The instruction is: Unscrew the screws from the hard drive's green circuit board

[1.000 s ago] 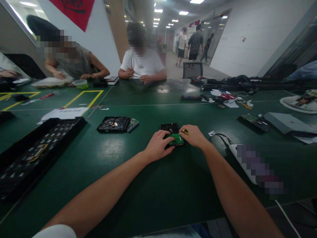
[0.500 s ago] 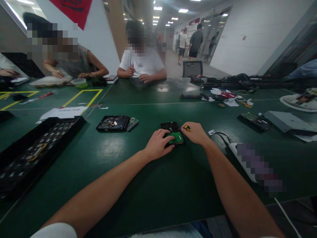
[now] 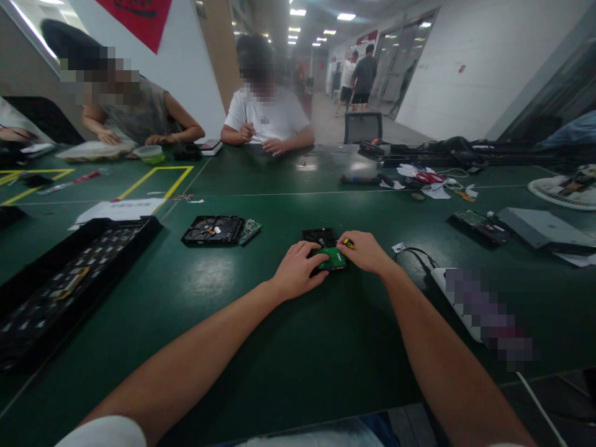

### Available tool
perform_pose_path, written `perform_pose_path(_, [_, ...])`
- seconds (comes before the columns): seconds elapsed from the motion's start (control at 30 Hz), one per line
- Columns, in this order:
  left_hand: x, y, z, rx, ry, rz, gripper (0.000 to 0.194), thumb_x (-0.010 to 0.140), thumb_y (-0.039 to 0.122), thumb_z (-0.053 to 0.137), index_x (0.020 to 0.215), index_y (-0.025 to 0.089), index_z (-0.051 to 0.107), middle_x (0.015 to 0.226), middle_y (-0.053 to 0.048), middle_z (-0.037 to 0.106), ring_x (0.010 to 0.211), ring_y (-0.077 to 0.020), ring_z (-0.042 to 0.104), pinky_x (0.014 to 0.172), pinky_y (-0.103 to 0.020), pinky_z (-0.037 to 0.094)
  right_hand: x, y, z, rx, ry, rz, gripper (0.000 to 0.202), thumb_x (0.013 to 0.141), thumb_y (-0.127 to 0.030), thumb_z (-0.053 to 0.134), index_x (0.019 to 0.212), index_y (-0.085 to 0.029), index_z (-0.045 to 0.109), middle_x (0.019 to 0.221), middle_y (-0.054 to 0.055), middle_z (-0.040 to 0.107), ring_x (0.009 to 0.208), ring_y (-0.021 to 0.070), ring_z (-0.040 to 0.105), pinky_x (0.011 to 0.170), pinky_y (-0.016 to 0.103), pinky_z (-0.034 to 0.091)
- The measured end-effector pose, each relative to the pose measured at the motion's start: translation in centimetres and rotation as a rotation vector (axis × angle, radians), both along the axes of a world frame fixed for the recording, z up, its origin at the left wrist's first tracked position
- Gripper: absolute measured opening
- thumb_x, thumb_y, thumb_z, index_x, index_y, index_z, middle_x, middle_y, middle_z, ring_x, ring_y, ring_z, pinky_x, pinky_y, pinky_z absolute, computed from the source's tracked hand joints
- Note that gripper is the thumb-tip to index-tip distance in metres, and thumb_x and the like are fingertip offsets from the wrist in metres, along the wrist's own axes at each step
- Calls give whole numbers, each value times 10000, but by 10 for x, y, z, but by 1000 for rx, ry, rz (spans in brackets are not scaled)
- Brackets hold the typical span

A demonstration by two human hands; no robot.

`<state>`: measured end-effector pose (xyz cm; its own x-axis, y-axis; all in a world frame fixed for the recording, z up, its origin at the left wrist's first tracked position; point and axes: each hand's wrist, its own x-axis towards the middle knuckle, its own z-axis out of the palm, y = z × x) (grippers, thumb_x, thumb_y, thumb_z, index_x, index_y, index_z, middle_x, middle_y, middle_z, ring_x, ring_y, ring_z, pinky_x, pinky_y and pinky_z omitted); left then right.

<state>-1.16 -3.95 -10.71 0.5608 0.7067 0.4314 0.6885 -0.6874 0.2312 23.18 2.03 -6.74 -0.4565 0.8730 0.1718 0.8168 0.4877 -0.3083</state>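
Observation:
A hard drive (image 3: 318, 236) with a green circuit board (image 3: 333, 257) facing up lies on the green table. My left hand (image 3: 302, 268) grips it from the left, with fingers across the board and the thumb at the near edge. At the drive's right side, my right hand (image 3: 362, 248) is closed around a small yellow-and-black screwdriver (image 3: 349, 244). The tool's tip is hidden by my fingers, close to the board's right edge.
Left of my hands lie another hard drive (image 3: 214, 230) and a loose circuit board (image 3: 250, 231). A long black tray (image 3: 112, 248) stands at far left. On the right are a white power strip (image 3: 459, 304), another drive (image 3: 479, 226) and a grey box (image 3: 544, 228). Two people sit opposite.
My right hand has shifted slightly left with the screwdriver, closer over the board's edge. My left hand stays on the hard drive.

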Motion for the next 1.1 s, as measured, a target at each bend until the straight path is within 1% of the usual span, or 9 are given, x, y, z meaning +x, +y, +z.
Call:
perform_pose_path(0.17, [0,0,-1,1,-5,-3,383,972,407,671,1316,240,692,1387,-147,587,1296,-344,548,1085,-558,482,-2,-2,-1,10,-14,-24,139,989,-256,622,992,-187,743,1038,83,794,989,232,716,890,319,478])
perform_pose_path(0.33, [0,0,0,-6,-10,-1,379,971,404,671,1308,231,698,1382,-148,589,1299,-346,547,1090,-560,480,-2,-2,0,15,6,-18,128,980,-247,626,976,-199,745,1029,70,795,975,226,716,893,319,480])
perform_pose_path(0.6, [0,-1,2,-5,-6,-2,374,970,395,674,1304,228,694,1375,-147,591,1293,-342,547,1087,-557,480,2,0,-1,0,31,-45,151,988,-266,614,974,-201,749,1032,74,797,982,231,720,893,328,485])
perform_pose_path(0.77, [0,-1,0,-4,-11,-2,372,965,396,676,1302,239,697,1369,-142,592,1296,-340,548,1092,-553,476,1,1,-2,-9,30,-40,150,988,-265,615,978,-203,751,1039,73,798,995,234,719,903,331,484])
perform_pose_path(0.97, [-1,0,-1,-11,-5,-5,394,966,408,675,1315,224,692,1380,-158,587,1302,-352,544,1086,-565,478,-1,-1,-3,12,23,-34,151,995,-261,604,982,-199,741,1046,73,794,993,223,715,897,317,476])
perform_pose_path(1.1, [0,1,-2,-13,-11,-7,392,962,411,680,1315,241,691,1377,-150,592,1298,-350,548,1079,-566,484,-2,-1,-3,22,2,-29,154,994,-260,602,984,-191,739,1035,78,789,973,224,710,890,316,474])
